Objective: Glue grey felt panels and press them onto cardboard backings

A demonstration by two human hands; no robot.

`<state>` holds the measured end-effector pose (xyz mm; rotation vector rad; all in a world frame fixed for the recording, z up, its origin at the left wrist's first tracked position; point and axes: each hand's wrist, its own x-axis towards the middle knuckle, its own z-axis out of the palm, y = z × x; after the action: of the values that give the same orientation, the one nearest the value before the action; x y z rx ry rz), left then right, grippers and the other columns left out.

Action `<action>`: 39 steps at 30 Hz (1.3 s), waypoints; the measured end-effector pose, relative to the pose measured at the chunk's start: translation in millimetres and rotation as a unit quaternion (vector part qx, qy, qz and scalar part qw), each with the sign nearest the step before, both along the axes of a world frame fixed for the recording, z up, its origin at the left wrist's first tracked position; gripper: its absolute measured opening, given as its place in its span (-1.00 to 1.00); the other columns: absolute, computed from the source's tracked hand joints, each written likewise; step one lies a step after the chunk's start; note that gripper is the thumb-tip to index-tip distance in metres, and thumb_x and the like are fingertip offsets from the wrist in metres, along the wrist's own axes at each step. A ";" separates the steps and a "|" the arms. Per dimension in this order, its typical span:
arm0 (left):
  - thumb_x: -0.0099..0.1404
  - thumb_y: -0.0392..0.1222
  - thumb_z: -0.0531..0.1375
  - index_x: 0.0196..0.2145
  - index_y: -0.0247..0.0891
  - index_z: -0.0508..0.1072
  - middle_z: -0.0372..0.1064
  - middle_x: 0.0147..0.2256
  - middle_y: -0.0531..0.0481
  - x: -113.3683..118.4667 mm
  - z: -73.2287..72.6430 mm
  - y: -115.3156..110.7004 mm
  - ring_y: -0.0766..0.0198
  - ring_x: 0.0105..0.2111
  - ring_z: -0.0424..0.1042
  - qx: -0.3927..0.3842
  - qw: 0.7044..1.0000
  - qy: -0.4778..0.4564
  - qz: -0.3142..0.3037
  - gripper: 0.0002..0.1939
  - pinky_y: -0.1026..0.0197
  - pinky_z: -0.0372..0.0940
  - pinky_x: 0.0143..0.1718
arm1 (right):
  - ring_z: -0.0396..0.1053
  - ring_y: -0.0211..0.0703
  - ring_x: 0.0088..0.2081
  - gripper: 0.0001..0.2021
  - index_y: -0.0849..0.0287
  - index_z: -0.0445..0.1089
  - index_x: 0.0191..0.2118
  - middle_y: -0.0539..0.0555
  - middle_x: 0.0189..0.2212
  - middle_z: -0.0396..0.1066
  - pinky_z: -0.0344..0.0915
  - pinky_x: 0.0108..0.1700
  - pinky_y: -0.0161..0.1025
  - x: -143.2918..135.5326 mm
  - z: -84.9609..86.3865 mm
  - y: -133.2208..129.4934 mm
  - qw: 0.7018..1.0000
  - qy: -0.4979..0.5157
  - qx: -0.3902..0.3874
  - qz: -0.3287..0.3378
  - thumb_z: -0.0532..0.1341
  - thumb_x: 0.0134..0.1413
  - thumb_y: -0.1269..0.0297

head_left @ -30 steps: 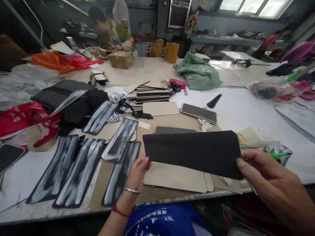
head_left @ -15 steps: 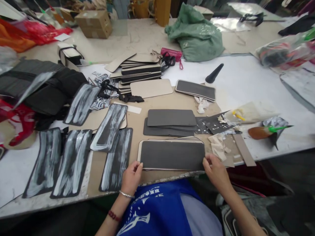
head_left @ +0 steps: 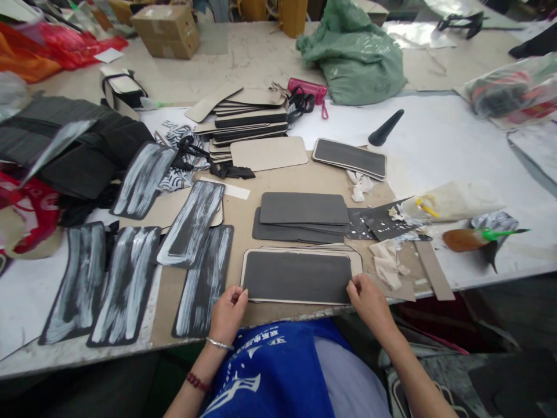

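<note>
A dark sheet (head_left: 296,277) is laid over a beige panel (head_left: 357,264) at the near edge of the desk (head_left: 65,355). Its near left corner is pinched by the left hand (head_left: 228,316), thumb and fingers drawn almost together; its near right corner is pinched likewise by the right hand (head_left: 371,302). A beige margin is exposed at right. Grey pieces (head_left: 304,208) are stacked just beyond. At left, narrow room is given before white-streaked pieces (head_left: 203,284); a crumpled scrap (head_left: 388,266) is seen at right.
</note>
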<state>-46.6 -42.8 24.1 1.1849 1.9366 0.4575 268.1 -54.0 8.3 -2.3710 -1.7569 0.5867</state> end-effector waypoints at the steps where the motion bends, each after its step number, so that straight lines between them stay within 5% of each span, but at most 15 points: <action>1: 0.02 0.05 0.05 -0.62 -0.21 0.27 0.22 -0.67 0.11 -0.8 -2.0 -0.4 0.30 -0.59 0.23 -0.003 1.000 -0.002 0.000 -0.72 0.28 0.10 -0.49 | 0.17 -0.19 -0.49 -0.86 0.11 0.06 -0.52 0.00 -0.57 0.17 0.03 -0.41 -0.26 0.1 0.0 0.6 1.000 -0.003 -0.006 0.001 -0.05 0.01 0.24; 11: 0.02 0.06 0.10 -0.58 -0.23 0.29 0.25 -0.66 0.10 -8.2 -25.9 -7.7 0.29 -0.59 0.28 0.009 0.994 -0.094 0.046 -0.72 0.27 0.17 -0.50 | 0.24 -0.18 -0.44 -0.86 0.14 0.13 -0.47 0.04 -0.51 0.26 0.04 -0.39 -0.27 -4.7 4.0 5.0 0.998 -0.047 -0.049 0.001 -0.03 0.07 0.28; 27: 0.01 -0.10 0.13 -0.65 -0.22 0.24 0.19 -0.71 0.12 -3.9 -25.4 -3.6 0.33 -0.64 0.22 0.000 0.981 -0.151 0.122 -0.80 0.30 0.11 -0.56 | 0.24 -0.07 -0.53 -0.80 0.07 0.09 -0.56 0.06 -0.62 0.24 0.11 -0.44 -0.18 3.3 -4.2 9.1 0.998 -0.038 -0.043 0.011 -0.03 -0.01 0.14; 30: 0.05 -0.11 0.13 -0.63 -0.21 0.26 0.22 -0.66 0.08 -6.7 -19.3 -6.9 0.29 -0.60 0.23 0.041 0.992 -0.077 0.094 -0.80 0.25 0.15 -0.49 | 0.23 -0.08 -0.53 -0.80 0.07 0.10 -0.55 0.05 -0.63 0.23 0.09 -0.44 -0.19 1.5 -3.3 9.4 0.998 -0.047 -0.050 0.006 -0.03 0.00 0.15; 33: 0.14 -0.12 0.10 -0.48 -0.20 0.36 0.33 -0.46 -0.05 -4.3 -10.0 -9.7 0.17 -0.38 0.32 0.172 0.983 0.054 0.032 -0.87 0.14 0.20 -0.27 | 0.22 -0.12 -0.52 -0.81 0.09 0.10 -0.55 0.04 -0.60 0.23 0.08 -0.43 -0.22 -1.8 -0.8 8.8 0.997 -0.054 -0.050 0.005 -0.01 0.02 0.20; 36: 0.22 -0.14 0.04 -0.21 -0.22 0.39 0.35 -0.18 -0.19 6.5 -4.7 -3.8 0.06 -0.09 0.28 0.253 0.957 0.105 -0.101 -0.77 0.01 0.12 -0.04 | 0.22 -0.17 -0.50 -0.84 0.13 0.13 -0.52 0.04 -0.56 0.25 0.06 -0.41 -0.26 -5.3 0.9 8.0 0.996 -0.070 -0.048 0.001 0.01 0.04 0.25; 39: 0.23 -0.12 0.05 0.03 -0.20 0.27 0.17 0.08 -0.20 22.5 -6.5 11.2 0.03 0.14 0.05 0.266 0.923 0.098 -0.260 -0.60 -0.07 -0.07 0.12 | 0.21 -0.20 -0.48 -0.85 0.16 0.18 -0.47 0.03 -0.53 0.25 0.03 -0.42 -0.28 -6.8 -0.2 7.0 0.995 -0.084 -0.050 -0.001 0.02 0.07 0.28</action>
<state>-24.1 -31.6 17.6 2.0933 1.5966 0.6120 261.3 -46.9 8.2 -2.5585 -1.8321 0.4989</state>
